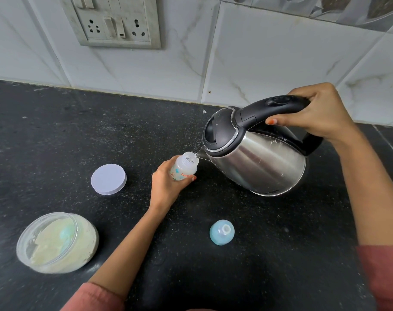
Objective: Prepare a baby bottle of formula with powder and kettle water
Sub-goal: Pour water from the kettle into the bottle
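Two hands are showing: one left hand (166, 187) and one right hand (318, 113). One steel kettle (258, 162), one small baby bottle (185, 169), one round white lid (108, 179), one open tub (87, 243) of pale powder and one blue bottle cap (221, 232) are appearing over a single dark tabletop (79, 131). One switch-and-socket panel (114, 21) is sitting on the tiled wall (280, 52).

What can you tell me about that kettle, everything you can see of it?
The kettle has a shiny steel body with whitish streaks, a black lid and a black handle bearing a button. The right hand grips the handle near its top. Held above the dark counter, it tilts spout-down over the open mouth of the baby bottle, where water seems to trickle in.
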Action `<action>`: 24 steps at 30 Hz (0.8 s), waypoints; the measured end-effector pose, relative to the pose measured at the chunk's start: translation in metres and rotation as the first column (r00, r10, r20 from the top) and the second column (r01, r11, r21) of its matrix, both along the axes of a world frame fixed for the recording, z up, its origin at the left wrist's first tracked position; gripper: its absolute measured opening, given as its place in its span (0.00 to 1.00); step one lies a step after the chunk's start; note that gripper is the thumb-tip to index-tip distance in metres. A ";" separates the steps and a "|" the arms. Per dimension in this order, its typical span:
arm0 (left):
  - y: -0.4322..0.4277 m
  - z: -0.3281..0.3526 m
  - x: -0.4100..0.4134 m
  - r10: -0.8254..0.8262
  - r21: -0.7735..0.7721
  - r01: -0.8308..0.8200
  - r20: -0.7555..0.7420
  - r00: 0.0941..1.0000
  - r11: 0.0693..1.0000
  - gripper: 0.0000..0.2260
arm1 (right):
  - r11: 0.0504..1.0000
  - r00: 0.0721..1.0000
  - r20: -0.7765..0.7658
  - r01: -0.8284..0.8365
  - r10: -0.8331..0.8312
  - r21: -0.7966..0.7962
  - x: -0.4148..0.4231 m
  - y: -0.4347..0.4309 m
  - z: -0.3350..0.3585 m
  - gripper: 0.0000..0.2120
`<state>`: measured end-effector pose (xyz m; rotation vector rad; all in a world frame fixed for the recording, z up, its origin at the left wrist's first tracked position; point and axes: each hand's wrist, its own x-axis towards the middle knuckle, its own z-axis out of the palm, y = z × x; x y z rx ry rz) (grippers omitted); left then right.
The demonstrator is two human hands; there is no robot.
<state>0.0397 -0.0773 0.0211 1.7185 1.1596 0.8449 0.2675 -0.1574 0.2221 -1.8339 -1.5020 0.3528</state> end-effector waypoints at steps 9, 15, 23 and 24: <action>-0.002 -0.001 0.001 0.006 -0.026 -0.005 0.011 1.000 1.000 0.27 | 0.999 1.000 -0.009 0.014 -0.014 0.047 0.008 0.000 -0.011 0.27; -0.005 0.006 0.003 -0.003 -0.050 0.006 0.061 0.998 0.999 0.26 | 0.995 0.997 -0.080 0.032 -0.024 0.099 0.017 -0.007 -0.023 0.19; -0.009 0.014 0.007 -0.013 -0.046 0.016 0.079 0.997 0.999 0.26 | 0.975 0.949 -0.313 0.094 -0.026 0.203 0.026 -0.026 -0.039 0.17; -0.010 0.014 0.008 -0.017 -0.045 0.021 0.078 0.997 0.999 0.25 | 0.968 0.947 -0.321 0.106 -0.028 0.229 0.027 -0.029 -0.040 0.15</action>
